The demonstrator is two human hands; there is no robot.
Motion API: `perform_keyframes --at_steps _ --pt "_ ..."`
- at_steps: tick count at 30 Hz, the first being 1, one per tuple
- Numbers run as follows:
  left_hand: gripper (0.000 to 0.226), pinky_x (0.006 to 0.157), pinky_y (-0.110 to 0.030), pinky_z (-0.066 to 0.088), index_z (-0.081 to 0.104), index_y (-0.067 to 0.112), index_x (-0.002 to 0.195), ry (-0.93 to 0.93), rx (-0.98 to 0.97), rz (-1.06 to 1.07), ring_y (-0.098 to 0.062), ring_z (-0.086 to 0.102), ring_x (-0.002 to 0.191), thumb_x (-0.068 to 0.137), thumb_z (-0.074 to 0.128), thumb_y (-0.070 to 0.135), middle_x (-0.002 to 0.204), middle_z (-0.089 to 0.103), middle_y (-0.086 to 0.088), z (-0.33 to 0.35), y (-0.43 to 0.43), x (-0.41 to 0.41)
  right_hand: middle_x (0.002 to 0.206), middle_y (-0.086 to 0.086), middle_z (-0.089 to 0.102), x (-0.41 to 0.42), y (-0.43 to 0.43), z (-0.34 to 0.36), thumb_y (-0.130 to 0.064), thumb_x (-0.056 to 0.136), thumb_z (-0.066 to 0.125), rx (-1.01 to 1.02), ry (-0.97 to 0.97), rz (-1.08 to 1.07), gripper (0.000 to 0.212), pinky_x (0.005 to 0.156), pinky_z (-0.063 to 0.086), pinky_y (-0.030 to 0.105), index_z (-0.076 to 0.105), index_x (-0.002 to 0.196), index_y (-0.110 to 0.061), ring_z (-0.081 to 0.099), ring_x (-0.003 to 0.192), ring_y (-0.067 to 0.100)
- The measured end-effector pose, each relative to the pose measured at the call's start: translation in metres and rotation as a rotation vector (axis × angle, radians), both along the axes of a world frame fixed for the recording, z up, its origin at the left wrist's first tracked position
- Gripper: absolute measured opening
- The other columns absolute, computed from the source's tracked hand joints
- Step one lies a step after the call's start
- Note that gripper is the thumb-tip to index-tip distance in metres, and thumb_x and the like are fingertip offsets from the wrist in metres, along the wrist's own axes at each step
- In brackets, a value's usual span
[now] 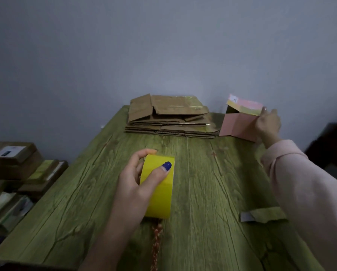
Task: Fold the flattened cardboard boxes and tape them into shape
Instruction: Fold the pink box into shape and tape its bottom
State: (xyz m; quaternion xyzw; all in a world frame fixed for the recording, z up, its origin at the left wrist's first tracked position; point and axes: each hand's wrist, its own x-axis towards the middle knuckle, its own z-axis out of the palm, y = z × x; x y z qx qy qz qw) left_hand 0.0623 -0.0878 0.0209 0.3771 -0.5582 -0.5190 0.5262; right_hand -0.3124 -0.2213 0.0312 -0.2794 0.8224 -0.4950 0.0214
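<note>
Left hand (136,180) clamps the yellow tape roll (158,186), ready for taping; right hand (268,122) grips the pink box (240,124), steadying it on the counter (203,173).

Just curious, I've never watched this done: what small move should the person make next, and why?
Probably the right hand draws the pink box toward the yellow tape roll that the left hand grips: the box's top flap looks lifted, with a dark gap, and box and tape are far apart.
</note>
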Motion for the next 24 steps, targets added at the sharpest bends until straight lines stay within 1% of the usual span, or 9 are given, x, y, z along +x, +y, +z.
perform_keyframes --at_steps 2,5,7,9,12,14,17,19,24 --pt "0.038 0.048 -0.02 0.048 0.058 0.024 0.103 0.004 -0.002 0.005 -0.008 0.061 0.061 0.066 0.059 0.032 0.077 0.067 0.009 -0.001 -0.001 -0.003 0.145 0.022 0.036 0.01 0.006 0.017 -0.03 0.102 0.033 -0.069 0.167 -0.007 0.048 0.109 0.022 0.039 0.034 0.141 0.0 0.03 0.135 0.035" --pt "0.039 0.05 -0.02 0.048 0.058 0.025 0.105 -0.004 -0.003 -0.008 -0.008 0.062 0.064 0.066 0.06 0.033 0.079 0.067 0.012 -0.001 0.003 -0.008 0.131 0.009 0.055 0.053 0.029 0.051 -0.017 0.097 0.046 -0.198 0.313 0.345 0.034 0.096 0.037 0.025 0.053 0.129 -0.006 0.052 0.118 0.021" --pt "0.039 0.051 -0.02 0.049 0.058 0.026 0.106 -0.003 0.004 -0.015 -0.007 0.063 0.065 0.067 0.06 0.034 0.08 0.068 0.013 -0.003 0.009 -0.01 0.114 0.001 0.065 0.097 0.057 0.069 -0.014 0.093 0.055 -0.176 0.255 0.652 0.025 0.087 0.047 0.022 0.063 0.116 -0.012 0.061 0.101 0.012" --pt "0.039 0.052 -0.021 0.048 0.058 0.026 0.106 0.01 0.006 -0.015 -0.006 0.063 0.066 0.068 0.06 0.033 0.08 0.068 0.014 -0.005 0.018 -0.011 0.106 0.0 0.068 0.139 0.093 0.077 -0.017 0.089 0.064 -0.144 0.171 0.922 0.023 0.086 0.05 0.022 0.064 0.111 -0.015 0.064 0.094 0.008" --pt "0.04 0.054 -0.022 0.049 0.058 0.026 0.105 0.027 -0.005 -0.014 -0.006 0.064 0.068 0.066 0.063 0.034 0.081 0.068 0.015 -0.007 0.031 -0.013 0.109 -0.007 0.067 0.185 0.144 0.074 -0.043 0.072 0.071 -0.003 0.058 1.167 0.052 0.086 0.05 0.016 0.059 0.117 -0.021 0.064 0.098 0.002" --pt "0.048 0.059 -0.022 0.051 0.058 0.026 0.105 0.035 -0.032 -0.011 -0.007 0.066 0.073 0.06 0.067 0.042 0.085 0.07 0.013 -0.009 0.039 -0.013 0.107 -0.011 0.065 0.202 0.163 0.066 -0.052 0.061 0.072 0.141 0.051 1.202 0.066 0.083 0.051 0.017 0.057 0.119 -0.025 0.063 0.096 0.001" --pt "0.055 0.065 -0.019 0.051 0.057 0.023 0.106 0.037 -0.073 -0.003 -0.004 0.065 0.079 0.056 0.064 0.048 0.089 0.07 0.013 -0.01 0.051 -0.011 0.09 -0.005 0.068 0.214 0.171 0.052 -0.037 0.067 0.081 0.164 -0.006 1.162 0.039 0.08 0.054 0.027 0.066 0.099 -0.021 0.065 0.083 0.007" --pt "0.056 0.064 -0.018 0.05 0.056 0.021 0.107 0.046 -0.093 -0.011 -0.003 0.065 0.076 0.057 0.065 0.045 0.088 0.07 0.013 -0.011 0.058 -0.006 0.082 0.002 0.07 0.219 0.176 0.048 -0.023 0.073 0.08 0.127 -0.069 1.18 0.02 0.077 0.054 0.027 0.07 0.088 -0.015 0.064 0.076 0.008" --pt "0.057 0.063 -0.019 0.05 0.053 0.022 0.11 0.058 -0.135 -0.045 -0.007 0.065 0.075 0.059 0.068 0.041 0.09 0.071 0.007 -0.014 0.075 0.004 0.078 0.006 0.07 0.231 0.19 0.045 -0.014 0.08 0.074 0.07 -0.033 1.164 0.007 0.074 0.053 0.027 0.071 0.083 -0.01 0.062 0.071 0.008"
